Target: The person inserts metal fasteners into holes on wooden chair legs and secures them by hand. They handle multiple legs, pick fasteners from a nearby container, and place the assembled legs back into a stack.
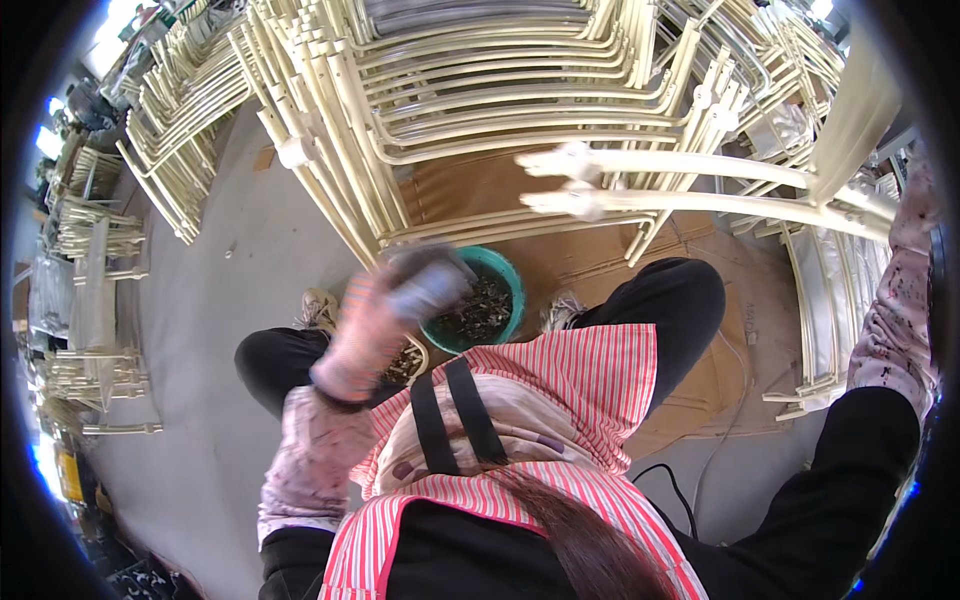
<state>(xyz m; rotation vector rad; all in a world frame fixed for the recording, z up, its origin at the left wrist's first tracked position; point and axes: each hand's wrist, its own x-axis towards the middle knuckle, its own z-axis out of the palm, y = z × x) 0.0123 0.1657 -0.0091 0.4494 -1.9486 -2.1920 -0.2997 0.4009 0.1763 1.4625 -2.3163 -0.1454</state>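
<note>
My left hand (360, 330), in an orange-and-grey knit glove, is raised over the floor between my knees and blurred by motion. A dark and blue-grey shape (431, 289) is at its fingers; the blur hides whether that is glove coating or a held object. Beneath lies a green plastic basin (519, 300) with many small dark pieces, probably fasteners. Partly behind the glove is a smaller light-rimmed container (421, 352) with small pale pieces. My right hand is out of view; its patterned sleeve (892, 322) rises along the right edge, beside a cream tubular metal frame (697, 199).
Nested cream tubular frames (510, 97) stand in front of me. More frames are stacked at the left (180, 142) and along the right side (832, 300). Flattened cardboard (697, 375) covers part of the grey floor (232, 285). A cable (731, 420) runs across the right side.
</note>
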